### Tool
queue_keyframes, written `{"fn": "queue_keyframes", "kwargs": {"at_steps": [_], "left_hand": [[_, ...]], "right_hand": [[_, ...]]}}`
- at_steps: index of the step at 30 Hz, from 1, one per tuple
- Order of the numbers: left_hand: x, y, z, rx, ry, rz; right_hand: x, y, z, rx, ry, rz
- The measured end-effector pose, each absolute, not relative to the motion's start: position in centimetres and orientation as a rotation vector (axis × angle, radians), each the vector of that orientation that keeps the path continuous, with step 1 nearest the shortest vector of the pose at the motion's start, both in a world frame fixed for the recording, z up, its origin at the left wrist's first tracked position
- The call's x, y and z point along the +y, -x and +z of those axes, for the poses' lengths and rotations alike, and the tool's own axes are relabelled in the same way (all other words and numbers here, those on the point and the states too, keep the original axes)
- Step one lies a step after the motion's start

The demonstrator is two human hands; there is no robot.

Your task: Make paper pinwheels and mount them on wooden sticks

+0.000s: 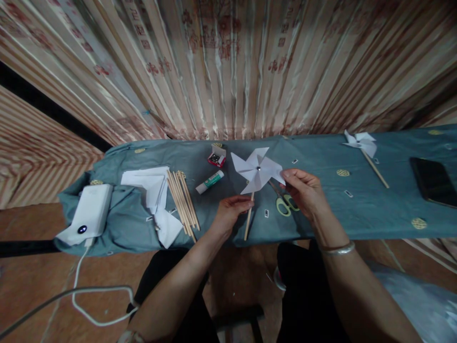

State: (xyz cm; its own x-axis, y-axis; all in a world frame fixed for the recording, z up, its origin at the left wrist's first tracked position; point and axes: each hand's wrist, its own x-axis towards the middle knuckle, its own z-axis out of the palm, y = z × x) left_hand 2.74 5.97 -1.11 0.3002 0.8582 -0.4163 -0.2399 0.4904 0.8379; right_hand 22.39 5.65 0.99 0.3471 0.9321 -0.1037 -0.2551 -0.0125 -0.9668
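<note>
A white paper pinwheel (257, 172) on a thin wooden stick is held up above the cloth, a dark round pin at its centre. My left hand (233, 212) pinches the stick just under the blades. With thumb and fingertips my right hand (303, 189) holds one blade at its right tip. Behind the pinwheel and partly covered by my right hand lie scissors (283, 206) with pale green handles. Left of the pinwheel are a glue stick (210, 182) and a small open red box (217, 156) of metal pins.
Several wooden sticks (183, 200) lie beside white paper sheets (157, 190) on the left. A white power bank (91, 212) with a cable sits at the left end. Another pinwheel (361, 142) and a black phone (433, 180) lie on the right. A striped curtain (228, 71) hangs behind the table.
</note>
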Motion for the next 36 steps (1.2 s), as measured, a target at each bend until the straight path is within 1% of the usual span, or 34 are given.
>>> {"fn": "queue_keyframes", "kwargs": {"at_steps": [12, 36], "left_hand": [[6.2, -2.7, -1.1, 1.053, -0.749, 0.865], [6.1, -2.9, -0.9, 1.049, -0.723, 0.881]], "right_hand": [[5.0, -21.1, 2.2, -0.798, 1.304, 1.153], [4.8, -18.9, 0.8, -0.935, 1.282, 1.276]]}}
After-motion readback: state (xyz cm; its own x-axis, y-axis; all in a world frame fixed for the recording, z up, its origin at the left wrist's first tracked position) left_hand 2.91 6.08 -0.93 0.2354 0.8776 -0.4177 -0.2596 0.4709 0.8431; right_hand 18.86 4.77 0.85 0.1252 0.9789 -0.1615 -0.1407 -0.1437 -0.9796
